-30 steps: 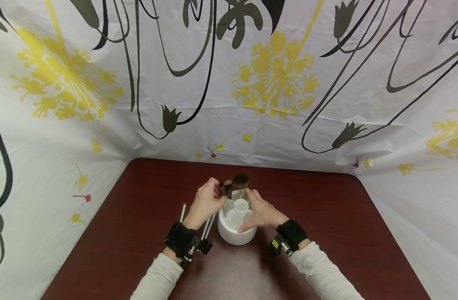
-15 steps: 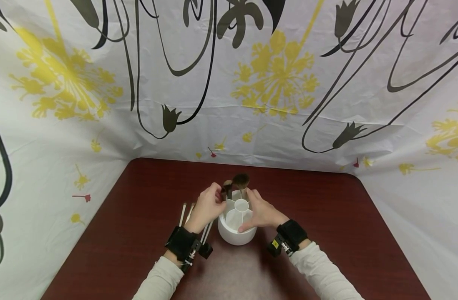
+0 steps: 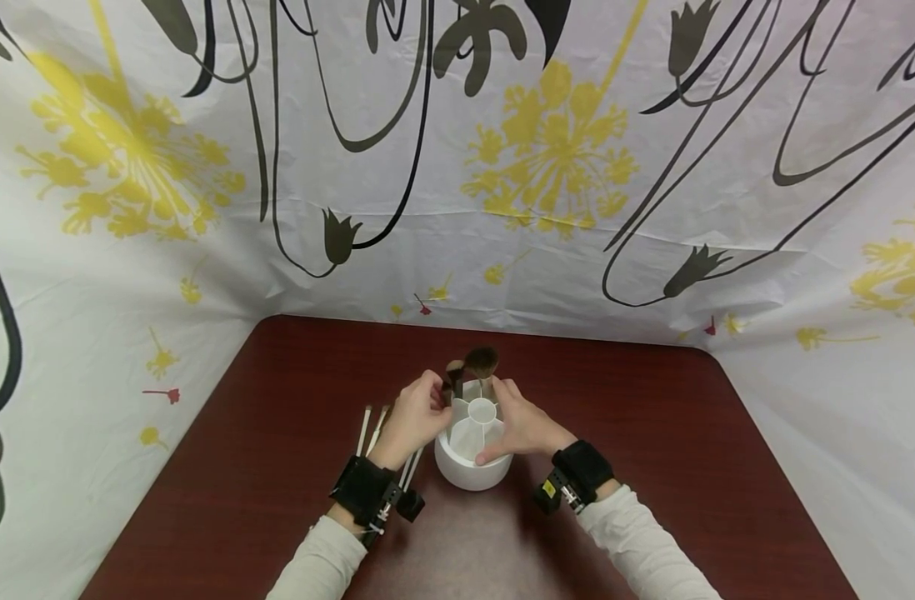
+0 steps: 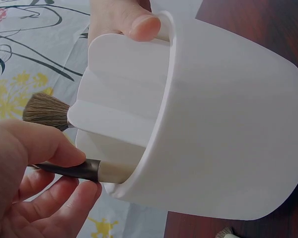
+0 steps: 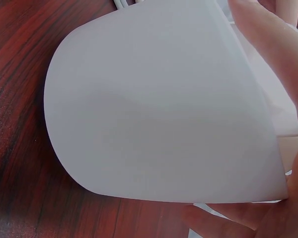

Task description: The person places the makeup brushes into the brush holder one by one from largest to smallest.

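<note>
A white round brush holder (image 3: pixel 472 473) with petal-shaped compartments stands upright on the table. My left hand (image 3: pixel 412 414) is at its left side, pinching a makeup brush (image 4: pixel 114 172) by the dark ferrule between thumb and fingers. That brush's pale handle goes down inside the rim, into a compartment; its bristles are hidden behind the hand. My right hand (image 3: pixel 528 423) grips the holder from the right, thumb over the near rim and fingers toward the back. A fluffy brown brush (image 3: pixel 482 362) rises from the back of the holder, with a smaller dark-tipped brush (image 3: pixel 455 367) beside it.
Several more brushes with white handles (image 3: pixel 363 431) lie on the dark red wooden table (image 3: pixel 637 400), partly under my left wrist. Behind the table's far edge hangs a white cloth (image 3: pixel 427 183) printed with flowers.
My left hand has come down a little at the holder's left side, bringing the brush lower, and then barely moves. The right hand and the holder have stayed put.
</note>
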